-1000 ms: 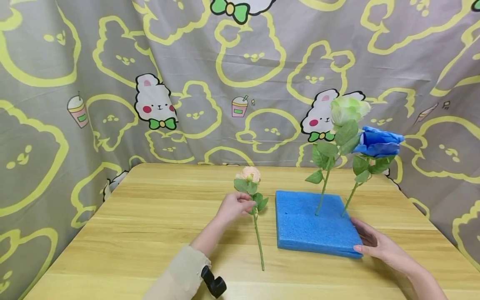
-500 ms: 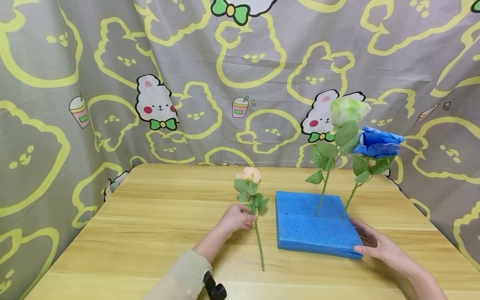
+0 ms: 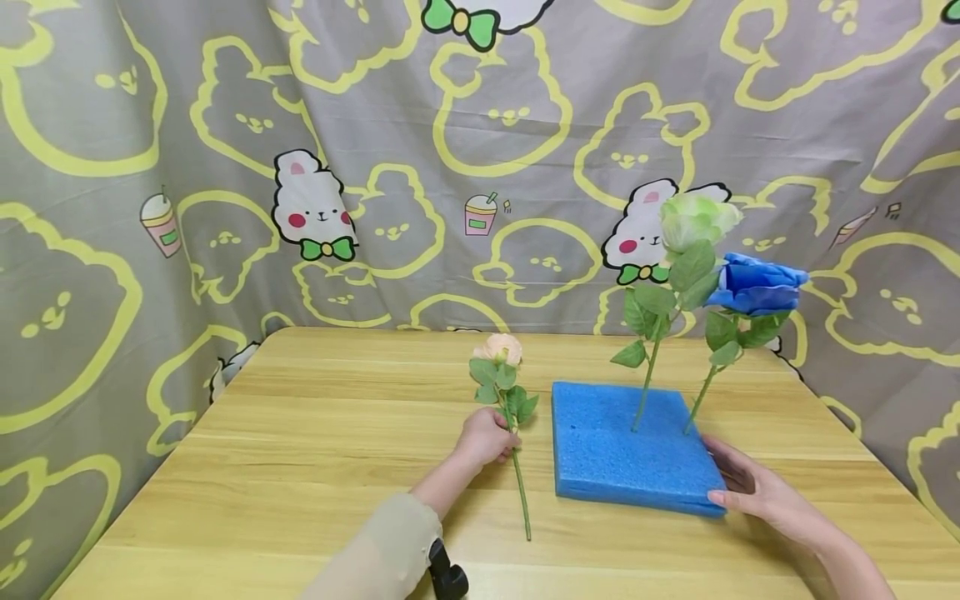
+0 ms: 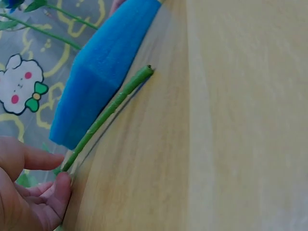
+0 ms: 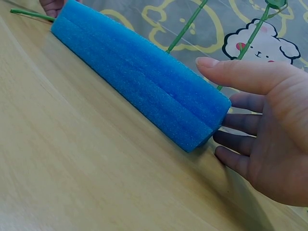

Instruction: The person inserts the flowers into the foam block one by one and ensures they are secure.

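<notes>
My left hand (image 3: 487,435) pinches the green stem of a pale peach artificial rose (image 3: 521,492) just below its leaves. In the left wrist view, thumb and index finger meet at the stem (image 4: 108,113), whose cut end points away from the hand. To the right lies a square blue foam block (image 3: 630,454). My right hand (image 3: 765,496) rests against its right side, thumb at the front corner and relaxed fingers along the side face, as the right wrist view shows. A white-green artificial flower (image 3: 697,221) and a blue artificial rose (image 3: 761,285) stand upright in the foam.
The wooden table (image 3: 300,467) reaches back to a grey curtain (image 3: 405,108) with yellow cartoon outlines. A black strap mount (image 3: 448,575) sits on the left sleeve. The standing flowers lean slightly right over the table.
My left hand has slid down from the leaves to the bare stem and now pinches it. The rose has shifted very slightly right. The right hand and foam block have stayed in place.
</notes>
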Tool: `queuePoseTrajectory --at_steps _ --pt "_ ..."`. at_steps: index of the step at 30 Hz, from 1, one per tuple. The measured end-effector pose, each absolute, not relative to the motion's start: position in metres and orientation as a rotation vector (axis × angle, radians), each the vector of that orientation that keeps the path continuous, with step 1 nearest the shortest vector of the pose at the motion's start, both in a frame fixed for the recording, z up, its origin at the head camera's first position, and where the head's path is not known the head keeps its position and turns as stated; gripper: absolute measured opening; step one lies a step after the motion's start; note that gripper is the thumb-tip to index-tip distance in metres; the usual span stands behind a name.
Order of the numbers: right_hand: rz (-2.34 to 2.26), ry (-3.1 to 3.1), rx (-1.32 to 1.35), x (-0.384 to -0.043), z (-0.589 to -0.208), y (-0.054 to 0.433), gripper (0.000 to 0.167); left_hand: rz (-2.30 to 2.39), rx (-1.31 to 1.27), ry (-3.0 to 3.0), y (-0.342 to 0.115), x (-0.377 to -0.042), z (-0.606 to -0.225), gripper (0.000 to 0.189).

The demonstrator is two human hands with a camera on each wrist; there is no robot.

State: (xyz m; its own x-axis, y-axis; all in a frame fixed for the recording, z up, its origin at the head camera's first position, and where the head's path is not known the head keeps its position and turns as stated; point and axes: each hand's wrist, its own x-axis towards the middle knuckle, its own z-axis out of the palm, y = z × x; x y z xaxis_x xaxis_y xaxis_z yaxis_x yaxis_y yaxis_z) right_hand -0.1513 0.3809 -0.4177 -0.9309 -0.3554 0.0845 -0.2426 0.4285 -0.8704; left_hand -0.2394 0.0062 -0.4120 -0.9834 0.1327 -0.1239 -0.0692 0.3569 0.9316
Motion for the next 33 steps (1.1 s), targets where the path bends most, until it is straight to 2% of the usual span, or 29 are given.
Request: queuePoseTrajectory --at_steps 10,25,33 --pt "-1.541 2.584 -0.574 -0.1516 -0.4177 0.3804 0.064 1.545 0.057 2.583 0.0128 -0.2388 -0.4083 0.025" --pt "-1.533 2.527 -0.529 -0.1513 -0.4157 0.381 0.064 1.637 0.043 2.347 0.0084 -0.2413 -0.406 0.006" --pt "-1.551 2.502 -0.519 -0.151 -0.4148 0.3806 0.064 1.659 0.058 2.198 0.0047 -0.2437 -0.4045 0.004"
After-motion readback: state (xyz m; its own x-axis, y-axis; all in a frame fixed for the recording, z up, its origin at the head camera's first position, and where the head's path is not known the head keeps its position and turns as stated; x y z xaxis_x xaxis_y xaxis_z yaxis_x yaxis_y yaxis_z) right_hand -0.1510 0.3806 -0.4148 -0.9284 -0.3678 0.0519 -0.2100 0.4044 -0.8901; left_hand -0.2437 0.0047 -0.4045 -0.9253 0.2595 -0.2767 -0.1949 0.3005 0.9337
